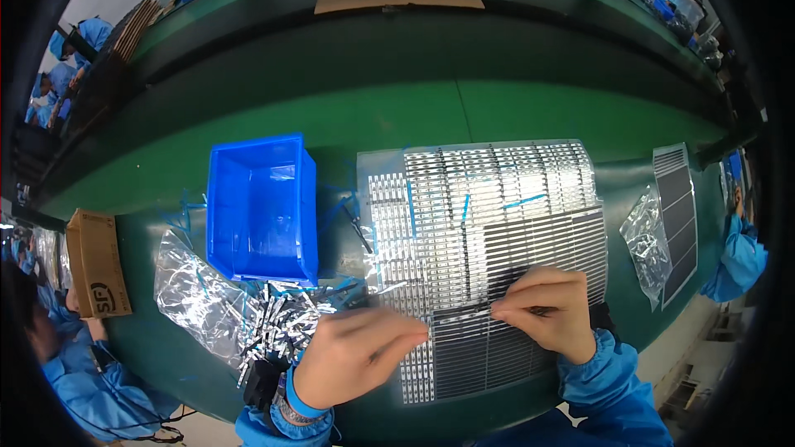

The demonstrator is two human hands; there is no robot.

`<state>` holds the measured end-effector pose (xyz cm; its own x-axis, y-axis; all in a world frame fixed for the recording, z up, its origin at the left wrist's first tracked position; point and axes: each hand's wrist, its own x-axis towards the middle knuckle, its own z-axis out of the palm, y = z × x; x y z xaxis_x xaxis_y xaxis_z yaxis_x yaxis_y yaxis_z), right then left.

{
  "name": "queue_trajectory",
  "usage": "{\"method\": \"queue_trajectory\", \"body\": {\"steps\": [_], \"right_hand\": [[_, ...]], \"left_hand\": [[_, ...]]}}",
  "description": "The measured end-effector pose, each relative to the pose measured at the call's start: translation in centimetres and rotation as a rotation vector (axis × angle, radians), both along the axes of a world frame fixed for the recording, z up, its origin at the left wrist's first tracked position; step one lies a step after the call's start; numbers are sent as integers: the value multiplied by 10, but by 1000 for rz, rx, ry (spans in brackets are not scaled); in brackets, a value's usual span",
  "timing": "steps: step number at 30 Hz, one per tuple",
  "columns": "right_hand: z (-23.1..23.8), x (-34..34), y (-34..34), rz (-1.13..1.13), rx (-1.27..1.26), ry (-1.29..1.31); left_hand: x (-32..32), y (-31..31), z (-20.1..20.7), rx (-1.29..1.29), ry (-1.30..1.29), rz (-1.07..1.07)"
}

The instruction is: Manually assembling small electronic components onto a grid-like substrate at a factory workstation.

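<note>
My left hand (356, 356) is closed in a pinch at the left edge of a dark striped sheet (497, 356); what its fingertips hold, if anything, is too small to tell. My right hand (546, 312) pinches one end of a thin dark strip (462, 312), which stretches over the striped sheet toward my left fingertips. Beneath lies a larger sheet (447, 198) covered in rows of small silver and dark strips. Small blue tape pieces (525, 201) rest on it. Beside my left wrist spreads a pile of loose silver-and-black strips (277, 323).
A blue plastic bin (261, 215) stands behind the pile, with a clear plastic bag (186, 289) to its left. At the right lie another clear bag (646, 240) and a dark striped sheet (677, 215). A cardboard box (99, 260) is far left. Several co-workers in blue sit around.
</note>
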<state>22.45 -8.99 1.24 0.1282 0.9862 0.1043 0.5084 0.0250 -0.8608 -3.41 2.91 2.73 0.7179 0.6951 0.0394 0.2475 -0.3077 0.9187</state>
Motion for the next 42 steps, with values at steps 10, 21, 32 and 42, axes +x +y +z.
{"method": "queue_trajectory", "body": {"steps": [10,21,32,42], "right_hand": [[-5,-3,4,0,-24,-73],[-5,-6,4,-6,-3,-114],[-6,-8,4,-27,13,-165],[-7,-9,3,-20,38,-185]], "left_hand": [[0,6,-13,252,72,-244],[-3,8,-14,359,156,-325],[-3,9,-12,277,124,-288],[-4,9,-13,270,120,-311]]}}
